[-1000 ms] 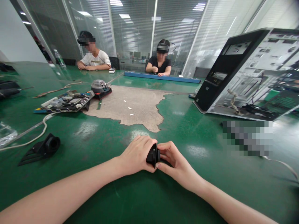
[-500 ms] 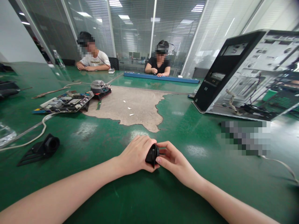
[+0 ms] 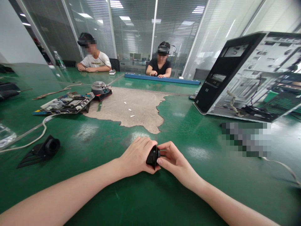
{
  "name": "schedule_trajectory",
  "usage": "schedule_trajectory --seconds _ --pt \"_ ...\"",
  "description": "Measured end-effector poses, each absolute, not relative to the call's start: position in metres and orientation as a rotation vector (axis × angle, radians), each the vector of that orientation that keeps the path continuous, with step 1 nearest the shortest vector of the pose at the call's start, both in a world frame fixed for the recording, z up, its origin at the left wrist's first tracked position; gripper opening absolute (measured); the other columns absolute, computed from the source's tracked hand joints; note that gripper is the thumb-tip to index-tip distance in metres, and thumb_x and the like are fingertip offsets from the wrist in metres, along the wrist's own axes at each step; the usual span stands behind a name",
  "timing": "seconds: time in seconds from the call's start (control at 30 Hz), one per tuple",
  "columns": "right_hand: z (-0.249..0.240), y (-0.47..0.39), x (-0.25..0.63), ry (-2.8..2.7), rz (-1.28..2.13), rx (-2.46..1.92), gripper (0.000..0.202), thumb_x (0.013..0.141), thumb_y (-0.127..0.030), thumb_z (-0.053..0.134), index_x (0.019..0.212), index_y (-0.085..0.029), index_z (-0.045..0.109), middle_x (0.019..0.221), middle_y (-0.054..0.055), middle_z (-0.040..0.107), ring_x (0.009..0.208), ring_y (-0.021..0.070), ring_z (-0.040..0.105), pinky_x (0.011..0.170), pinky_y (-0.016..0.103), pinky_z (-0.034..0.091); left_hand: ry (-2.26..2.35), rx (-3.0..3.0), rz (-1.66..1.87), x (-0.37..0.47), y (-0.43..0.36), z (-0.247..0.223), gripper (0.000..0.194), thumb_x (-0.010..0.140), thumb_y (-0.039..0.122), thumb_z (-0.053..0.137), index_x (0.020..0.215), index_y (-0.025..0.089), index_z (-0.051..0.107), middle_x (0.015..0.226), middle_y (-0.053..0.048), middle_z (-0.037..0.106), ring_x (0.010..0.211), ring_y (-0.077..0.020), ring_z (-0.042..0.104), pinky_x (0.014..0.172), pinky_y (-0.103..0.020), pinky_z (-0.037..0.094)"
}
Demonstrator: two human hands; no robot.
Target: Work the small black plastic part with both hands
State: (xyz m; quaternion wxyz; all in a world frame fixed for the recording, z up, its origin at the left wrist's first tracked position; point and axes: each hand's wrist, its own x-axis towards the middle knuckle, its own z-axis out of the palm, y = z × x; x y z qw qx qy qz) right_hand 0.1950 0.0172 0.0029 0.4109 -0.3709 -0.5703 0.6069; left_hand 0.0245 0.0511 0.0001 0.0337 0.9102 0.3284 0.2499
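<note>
A small black plastic part (image 3: 152,157) is held between both hands above the green table, its exact kind unclear. My left hand (image 3: 137,156) wraps round its left side, with the thumb over the top and the fingers partly hidden behind it. From the other side, my right hand (image 3: 175,160) pinches the part's right edge between thumb and fingers. On the table to the left lies another black plastic piece with a round tube-like opening (image 3: 44,149).
An open computer case (image 3: 211,78) stands at the right. A circuit board (image 3: 68,103) and a cooler fan (image 3: 101,88) lie left of a bare tan patch (image 3: 138,106). A pale cable (image 3: 44,127) runs along the left. Two people sit across the table behind a blue bar (image 3: 162,78).
Almost nothing differs. Both hands keep the same grip on the black plastic part, with only a very slight shift of the right fingers.
</note>
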Motion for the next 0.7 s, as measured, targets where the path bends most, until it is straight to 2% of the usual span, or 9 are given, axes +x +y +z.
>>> schedule_trajectory --seconds 0.1,0.27,0.47,0.7 --pt "0.0036 0.0185 0.1963 -1.464 1.545 -0.962 0.029 0.074 -0.028 0.06 0.096 -0.022 0.043 0.094 0.003 0.054 0.09 0.0158 0.054 0.077 0.033 0.047 1.016 2.796 0.755 0.024 0.0513 0.0 0.05 0.061 0.036 0.062 0.1 0.016 0.04 0.09 -0.005 0.054 0.08 -0.0221 0.05 0.071 -0.034 0.036" --pt "0.0019 0.0184 0.1978 -1.526 1.498 -0.892 0.032 0.068 -0.021 0.067 0.089 -0.023 0.043 0.092 -0.001 0.051 0.093 0.0146 0.054 0.088 0.035 0.042 1.023 2.804 0.725 0.0229 0.0504 0.0008 0.052 0.06 0.034 0.061 0.103 0.016 0.039 0.091 -0.006 0.054 0.082 -0.0228 0.05 0.072 -0.034 0.036" --pt "0.0015 0.0173 0.1963 -1.446 1.538 -0.876 0.02 0.075 -0.029 0.06 0.085 -0.023 0.044 0.086 -0.001 0.05 0.087 0.0137 0.054 0.072 0.028 0.048 1.015 2.794 0.767 0.0243 0.0503 0.0012 0.049 0.061 0.037 0.061 0.1 0.016 0.04 0.09 -0.006 0.055 0.081 -0.0228 0.05 0.071 -0.034 0.036" --pt "0.0039 0.02 0.1971 -1.48 1.555 -0.946 0.03 0.073 -0.028 0.062 0.095 -0.021 0.043 0.093 0.003 0.053 0.092 0.017 0.054 0.081 0.035 0.045 1.035 2.797 0.735 0.0246 0.0498 0.0016 0.048 0.06 0.036 0.062 0.099 0.016 0.041 0.09 -0.005 0.054 0.081 -0.0225 0.05 0.072 -0.034 0.036"
